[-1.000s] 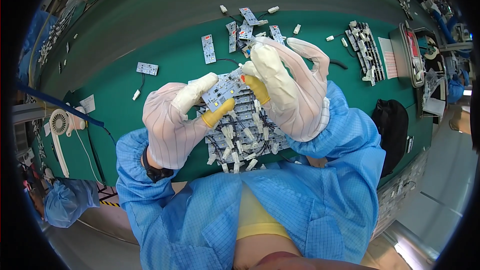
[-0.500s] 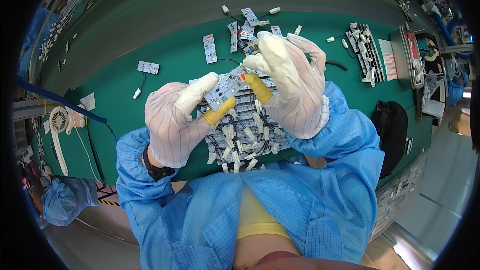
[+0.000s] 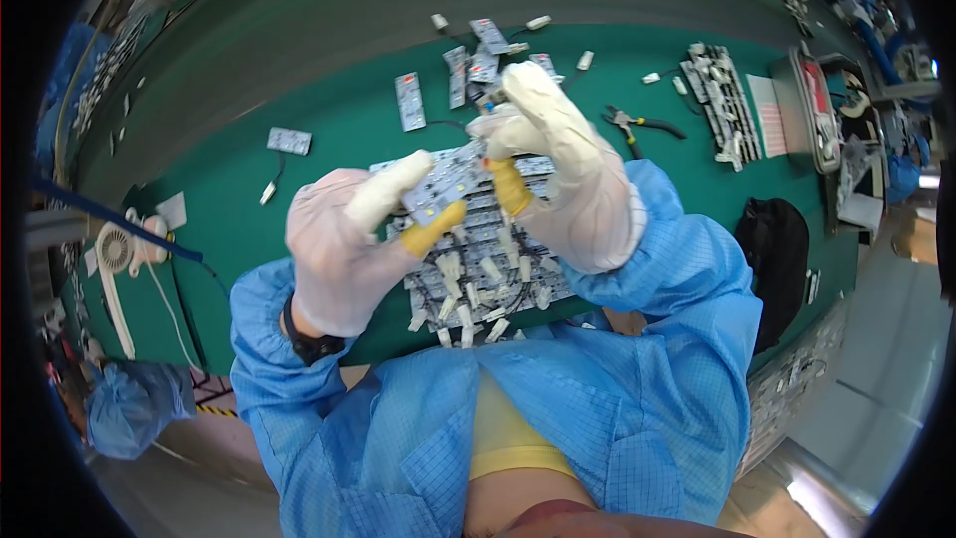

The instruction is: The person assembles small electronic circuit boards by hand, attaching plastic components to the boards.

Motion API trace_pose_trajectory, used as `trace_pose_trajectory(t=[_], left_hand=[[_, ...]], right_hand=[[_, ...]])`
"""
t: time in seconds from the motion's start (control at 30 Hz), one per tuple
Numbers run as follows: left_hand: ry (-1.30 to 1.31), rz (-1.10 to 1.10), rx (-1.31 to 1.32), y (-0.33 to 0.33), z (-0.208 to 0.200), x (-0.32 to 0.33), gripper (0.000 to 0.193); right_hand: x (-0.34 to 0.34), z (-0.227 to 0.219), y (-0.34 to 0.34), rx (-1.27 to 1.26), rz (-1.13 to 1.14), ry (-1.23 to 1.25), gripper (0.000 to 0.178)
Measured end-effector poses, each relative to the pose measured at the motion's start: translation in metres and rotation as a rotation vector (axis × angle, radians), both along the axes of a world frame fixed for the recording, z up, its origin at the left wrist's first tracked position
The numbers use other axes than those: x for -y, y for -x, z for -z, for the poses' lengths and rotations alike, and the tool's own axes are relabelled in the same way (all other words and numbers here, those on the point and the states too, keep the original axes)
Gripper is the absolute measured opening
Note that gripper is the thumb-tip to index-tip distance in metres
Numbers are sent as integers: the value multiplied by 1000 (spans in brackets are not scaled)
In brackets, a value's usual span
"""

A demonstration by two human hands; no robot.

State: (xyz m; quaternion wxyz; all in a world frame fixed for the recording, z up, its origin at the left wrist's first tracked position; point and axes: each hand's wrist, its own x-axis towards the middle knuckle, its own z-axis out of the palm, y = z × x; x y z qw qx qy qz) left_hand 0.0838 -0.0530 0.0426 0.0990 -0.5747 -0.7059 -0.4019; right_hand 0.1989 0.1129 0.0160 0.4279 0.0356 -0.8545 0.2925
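Head view: the pale-gloved left hand (image 3: 344, 224), with yellow thumb cover (image 3: 435, 230), pinches a flat, pale-grey rectangular circuit board (image 3: 438, 189). The board is positioned over grey boards (image 3: 484, 222) with white plastic connectors (image 3: 465, 317). The pale-gloved right hand (image 3: 573, 174) is at the board's right end; its grip cannot be determined.

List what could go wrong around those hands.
The circuit board could slip from the left hand, which pinches it by the edges, and might strike the boards underneath. The right hand, close at its upper right end, might nudge it loose. The jumbled white connectors nearby could snag one another.
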Motion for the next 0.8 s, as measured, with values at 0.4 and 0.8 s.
trace_pose_trajectory(t=[0.4, 0.8], left_hand=[[209, -193, 106, 14, 21, 19, 41], [248, -271, 254, 9, 15, 26, 40]], right_hand=[[-280, -30, -83, 567, 421, -237, 25], [-454, 115, -191, 769, 1389, -161, 32]])
